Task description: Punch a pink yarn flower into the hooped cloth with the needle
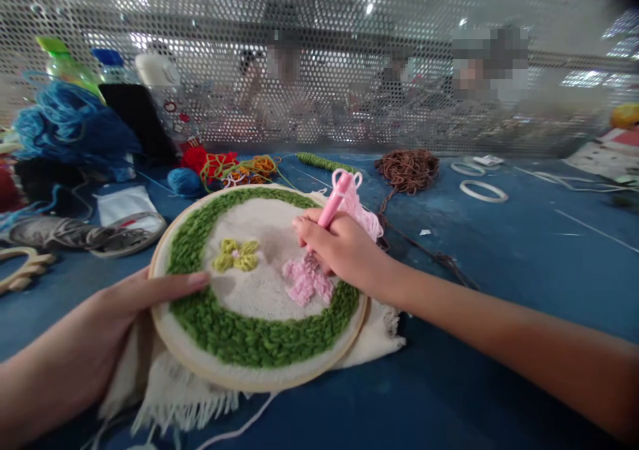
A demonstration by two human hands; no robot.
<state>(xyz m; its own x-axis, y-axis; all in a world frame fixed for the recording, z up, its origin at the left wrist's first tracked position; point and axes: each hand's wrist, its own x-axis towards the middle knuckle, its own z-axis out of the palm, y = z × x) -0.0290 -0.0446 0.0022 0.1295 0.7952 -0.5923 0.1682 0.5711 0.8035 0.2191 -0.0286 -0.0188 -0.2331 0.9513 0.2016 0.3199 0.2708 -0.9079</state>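
Observation:
My left hand [134,297] grips the left rim of a round embroidery hoop [279,385], its thumb lying over the front and its other fingers hidden behind. Stretched in the hoop is cream cloth [249,220] with a green yarn ring [259,340], a yellow-green flower [235,255] and a pink flower [307,280]. Closed round a pink punch needle [333,200], my right hand [344,243] rests over the pink flower. The needle's tip is hidden by my fingers and the yarn. Pink yarn [363,214] loops from the top of the handle and hangs behind my hand.
Blue yarn [74,127], a dark phone [137,120] and bottles stand at the back left. Red yarn [214,164], brown yarn [408,169] and a pale ring [483,190] lie on the blue table [524,250]. A perforated metal screen [329,90] rises behind; people show beyond it.

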